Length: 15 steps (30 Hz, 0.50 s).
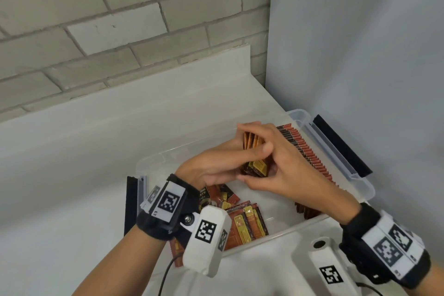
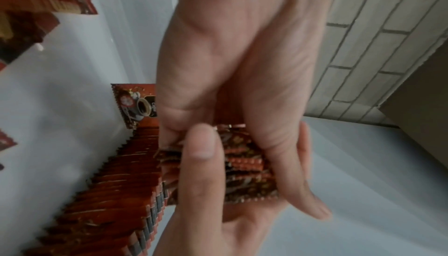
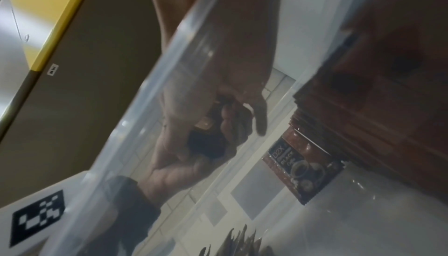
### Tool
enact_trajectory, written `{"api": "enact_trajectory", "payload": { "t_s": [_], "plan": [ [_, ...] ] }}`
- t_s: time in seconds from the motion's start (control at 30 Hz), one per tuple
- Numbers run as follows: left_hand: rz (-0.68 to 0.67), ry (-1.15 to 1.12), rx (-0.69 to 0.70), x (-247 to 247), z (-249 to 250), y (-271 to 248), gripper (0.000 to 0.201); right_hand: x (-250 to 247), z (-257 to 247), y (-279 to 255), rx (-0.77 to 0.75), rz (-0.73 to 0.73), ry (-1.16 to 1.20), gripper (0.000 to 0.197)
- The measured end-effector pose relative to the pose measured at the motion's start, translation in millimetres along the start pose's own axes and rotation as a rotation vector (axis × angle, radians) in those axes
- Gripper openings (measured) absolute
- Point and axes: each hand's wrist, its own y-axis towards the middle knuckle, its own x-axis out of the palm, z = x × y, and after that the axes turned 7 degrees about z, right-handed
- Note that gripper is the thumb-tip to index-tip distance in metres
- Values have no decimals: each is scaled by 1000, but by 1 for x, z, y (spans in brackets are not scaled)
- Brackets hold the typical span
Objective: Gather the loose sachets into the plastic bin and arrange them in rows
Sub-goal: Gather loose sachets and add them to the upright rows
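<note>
A clear plastic bin sits on the white counter in the corner. Along its right wall stands a long row of red-brown sachets, seen edge-on as a row of sachets in the left wrist view. Loose sachets lie flat in the bin's near left part. Both hands hold one small stack of sachets above the bin's middle. My left hand grips the stack from the left, and my right hand curls its fingers round it from the right.
A brick wall runs behind the counter and a plain grey wall stands at the right. Black lid clips flank the bin's right side, another its left. One sachet leans upright inside the bin.
</note>
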Motion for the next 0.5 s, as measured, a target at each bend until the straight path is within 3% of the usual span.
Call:
{"api": "enact_trajectory", "payload": {
  "t_s": [0.2, 0.3, 0.4, 0.5],
  "plan": [
    [9, 23, -81, -5, -3, 3, 19, 3, 2, 1, 52, 43, -57, 62],
    [9, -8, -77, -8, -5, 5, 23, 1, 3, 1, 64, 40, -90, 71],
    [51, -54, -51, -12, -5, 7, 23, -1, -2, 2, 163, 50, 2, 94],
    [105, -138, 4, -15, -4, 7, 31, -4, -3, 4, 277, 213, 112, 96]
  ]
}}
